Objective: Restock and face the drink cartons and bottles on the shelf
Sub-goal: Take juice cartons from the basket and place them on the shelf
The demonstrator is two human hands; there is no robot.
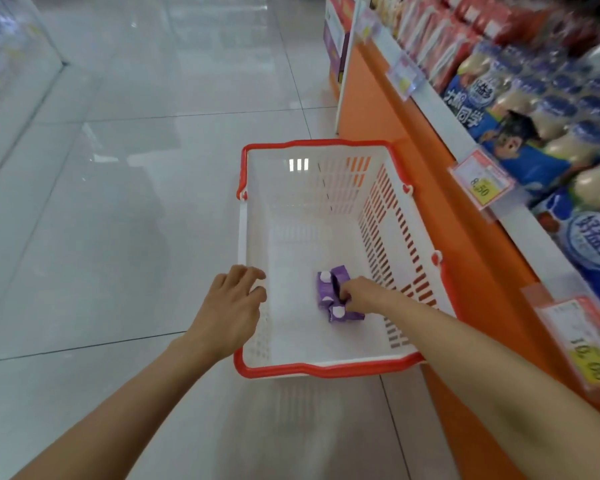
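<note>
Basket: a white plastic shopping basket (326, 370) with a red rim stands on the pale tiled floor (118, 168), just beside the orange base of the shelf (416, 174).
Task's thing: a small cluster of purple cartons (326, 289) with white spots lies on the basket's bottom, toward the near right part; they touch one another, and their exact count is hard to tell.
Right hand: the right hand (361, 292) reaches down inside the basket, its fingers curled into the cluster and gripping the purple cartons.
Left hand: the left hand (229, 310) hangs over the basket's left wall, fingers relaxed and slightly spread, holding nothing; whether the fingertips touch the rim cannot be told.
Shelf stock: blue-wrapped multipacks of pale drink bottles (541, 109) fill the near part of the shelf, with red packs (440, 39) farther along, all blurred.
Price tags: price tags (482, 180) with yellow labels hang from the shelf's front edge.
</note>
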